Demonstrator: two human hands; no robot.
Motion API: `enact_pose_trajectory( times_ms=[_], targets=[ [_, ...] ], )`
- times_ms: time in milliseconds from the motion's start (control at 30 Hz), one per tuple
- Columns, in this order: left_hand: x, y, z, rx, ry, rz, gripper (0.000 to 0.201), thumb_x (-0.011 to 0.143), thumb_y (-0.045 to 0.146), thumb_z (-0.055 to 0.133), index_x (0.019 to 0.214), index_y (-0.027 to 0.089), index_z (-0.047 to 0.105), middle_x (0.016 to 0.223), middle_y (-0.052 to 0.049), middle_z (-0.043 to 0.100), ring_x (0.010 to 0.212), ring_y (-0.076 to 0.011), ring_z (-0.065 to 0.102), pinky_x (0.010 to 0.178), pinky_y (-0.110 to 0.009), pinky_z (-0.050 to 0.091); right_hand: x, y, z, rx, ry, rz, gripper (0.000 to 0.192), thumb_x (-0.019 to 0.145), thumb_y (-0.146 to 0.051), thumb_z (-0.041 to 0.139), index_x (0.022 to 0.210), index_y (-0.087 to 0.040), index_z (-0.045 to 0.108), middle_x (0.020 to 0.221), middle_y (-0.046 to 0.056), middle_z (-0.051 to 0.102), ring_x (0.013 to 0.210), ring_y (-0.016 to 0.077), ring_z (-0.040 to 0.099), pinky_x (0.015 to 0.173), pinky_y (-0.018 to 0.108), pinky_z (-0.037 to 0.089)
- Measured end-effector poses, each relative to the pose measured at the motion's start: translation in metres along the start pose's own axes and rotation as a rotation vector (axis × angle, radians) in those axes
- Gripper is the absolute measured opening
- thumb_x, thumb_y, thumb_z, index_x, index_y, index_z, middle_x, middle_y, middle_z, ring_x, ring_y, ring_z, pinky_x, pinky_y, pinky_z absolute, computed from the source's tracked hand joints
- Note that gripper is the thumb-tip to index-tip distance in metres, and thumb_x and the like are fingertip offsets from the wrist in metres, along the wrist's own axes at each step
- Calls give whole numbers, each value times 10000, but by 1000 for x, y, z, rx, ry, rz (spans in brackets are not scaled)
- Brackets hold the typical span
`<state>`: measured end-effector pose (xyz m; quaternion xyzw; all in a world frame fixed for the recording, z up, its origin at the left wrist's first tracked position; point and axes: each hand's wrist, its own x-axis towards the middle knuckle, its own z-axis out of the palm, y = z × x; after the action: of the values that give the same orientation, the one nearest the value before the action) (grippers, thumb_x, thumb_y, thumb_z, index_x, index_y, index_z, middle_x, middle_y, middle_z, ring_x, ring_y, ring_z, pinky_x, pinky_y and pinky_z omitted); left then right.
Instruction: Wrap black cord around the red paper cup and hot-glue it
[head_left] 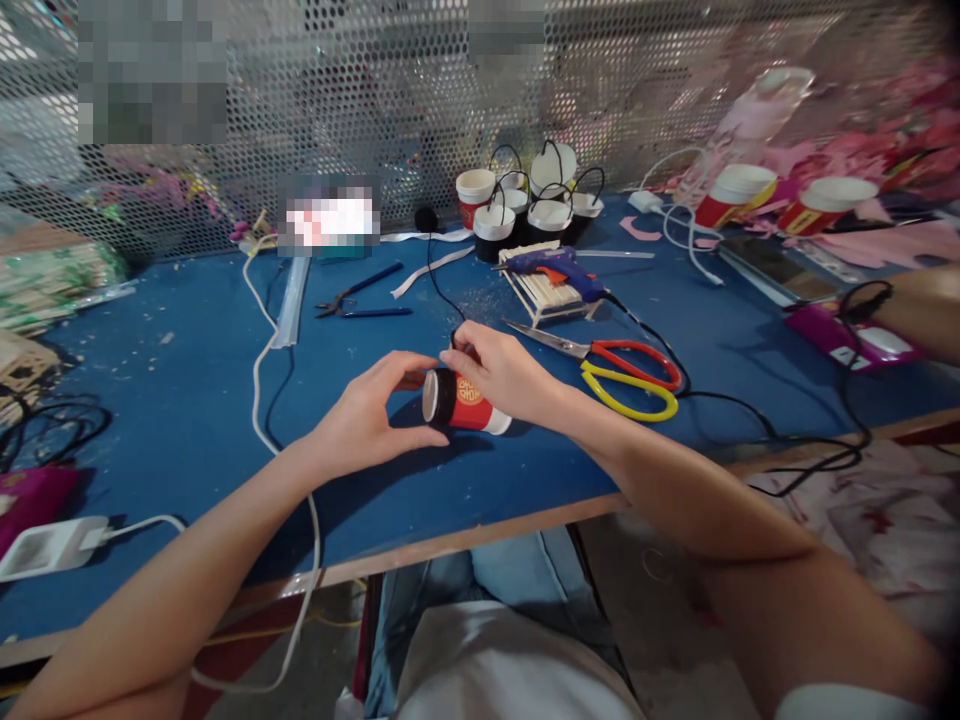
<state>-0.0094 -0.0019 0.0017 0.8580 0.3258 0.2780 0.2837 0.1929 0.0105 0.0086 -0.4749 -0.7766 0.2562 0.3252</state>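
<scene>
A small red and black paper cup (pixel 463 402) lies on its side just above the blue table (pixel 187 400), held between both hands. My left hand (pixel 371 410) pinches its rim end from the left. My right hand (pixel 504 372) grips it from above and the right, fingers also touching a thin black cord (pixel 435 275) that runs back across the table.
Red and yellow scissors (pixel 626 372) lie just right of my right hand. A blue glue gun (pixel 559 266) rests on a stick rack behind it. Several cups with black cord handles (pixel 525 205) stand at the back. Pliers (pixel 360 300) lie left of centre; white cables trail left.
</scene>
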Motion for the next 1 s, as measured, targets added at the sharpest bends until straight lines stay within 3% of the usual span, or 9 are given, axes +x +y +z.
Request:
enact_pose_trajectory(
  times_ms=[100, 233, 667, 1000],
  targets=[
    [0, 1, 1, -131, -6, -141, 511, 748, 409, 675, 1154, 160, 492, 1076, -114, 621, 874, -200, 653, 803, -374, 554, -4, -3, 2, -44, 17, -17, 199, 873, -313, 455, 723, -205, 379, 736, -5, 488, 658, 115, 429, 623, 270, 316],
    [1, 5, 3, -164, -24, -207, 424, 773, 404, 646, 1091, 150, 529, 982, -87, 656, 784, -176, 658, 731, -337, 557, -7, -6, 3, -96, 16, -44, 169, 882, -307, 445, 760, -204, 389, 773, 2, 493, 659, 116, 427, 616, 272, 315],
    [-1, 8, 3, -29, -21, 7, 414, 773, 329, 662, 1129, 174, 519, 1102, -88, 569, 958, -190, 586, 843, -347, 524, -2, -4, -4, -4, -12, -54, 177, 863, -300, 470, 731, -198, 408, 700, -24, 496, 625, 98, 424, 593, 253, 306],
    [-1, 9, 3, 43, -12, 73, 424, 769, 320, 671, 1136, 180, 511, 1122, -80, 571, 985, -181, 576, 847, -320, 513, -4, -7, -6, -22, -25, -55, 180, 856, -262, 486, 707, -194, 409, 676, -30, 484, 618, 92, 419, 593, 242, 305]
  ],
)
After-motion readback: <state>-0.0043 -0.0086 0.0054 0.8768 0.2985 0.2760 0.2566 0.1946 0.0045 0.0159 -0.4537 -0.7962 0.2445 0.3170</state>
